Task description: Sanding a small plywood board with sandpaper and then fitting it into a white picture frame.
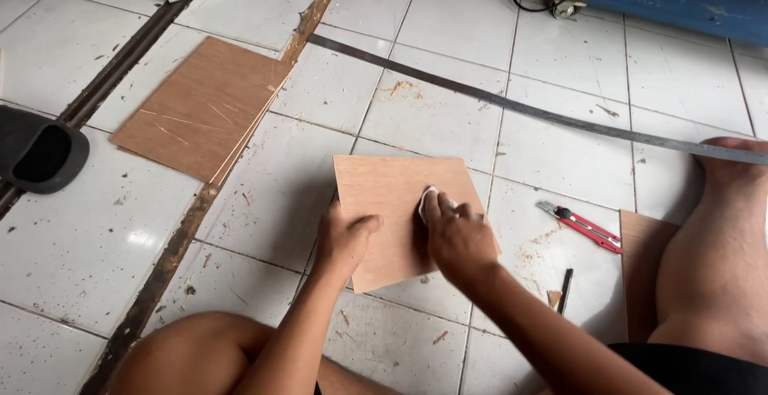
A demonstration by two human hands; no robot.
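A light brown plywood piece (384, 195) lies flat on the white tiled floor in front of me. My left hand (342, 239) rests on its left edge, thumb laid over the top face, pinning it down. On the board's right half, my right hand (456, 231) presses a small white pad (428, 197) against the surface with its fingertips.
A stack of plywood sheets (200, 107) lies at the upper left. A long metal ruler (520, 109) crosses the floor diagonally. A red utility knife (582, 225) and a black pencil (565, 289) lie to the right, by another board (640, 271) under my leg. A dark sandal (40, 155) sits at the far left.
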